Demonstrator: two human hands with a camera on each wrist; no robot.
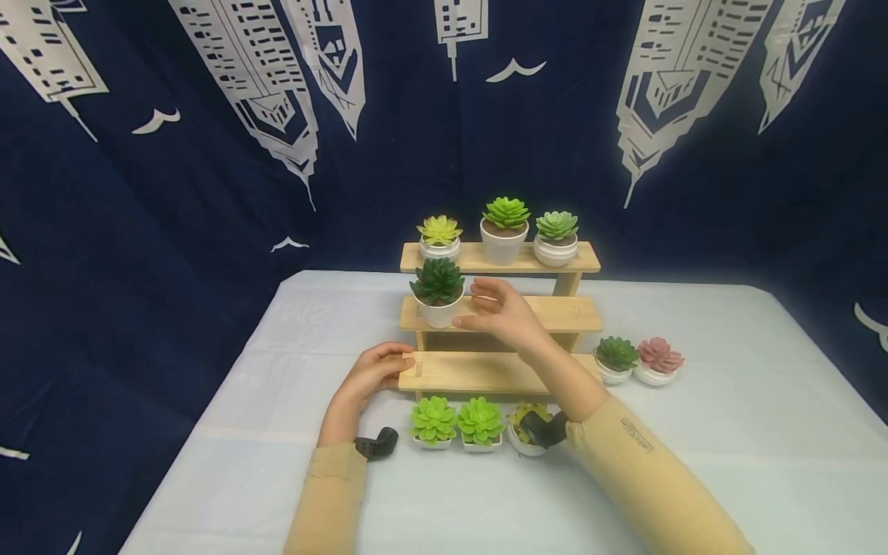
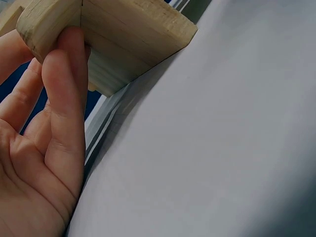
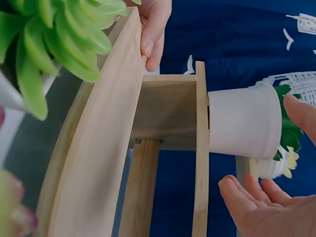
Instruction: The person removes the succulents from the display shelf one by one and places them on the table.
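A three-step wooden plant stand (image 1: 479, 373) stands on the table. My left hand (image 1: 372, 373) grips the left end of its lowest board; in the left wrist view, thumb and fingers (image 2: 61, 103) pinch the wood. On the left of the middle board sits a dark green succulent (image 1: 438, 282) in a white pot (image 3: 242, 121), upright. Just right of that pot is my right hand (image 1: 512, 316), fingers loosely bent and spread, with a gap between fingertips and pot in the right wrist view. Nothing is in its grasp.
The top board holds a yellow-green succulent (image 1: 440, 231), a bright green one (image 1: 505, 213) and a pale green one (image 1: 557, 226). A green pot plant (image 1: 616, 354) and a pink one (image 1: 660, 356) stand right of the stand. In front are two lime succulents (image 1: 481, 421) and a yellowish one (image 1: 520, 439), partly behind the right wrist.
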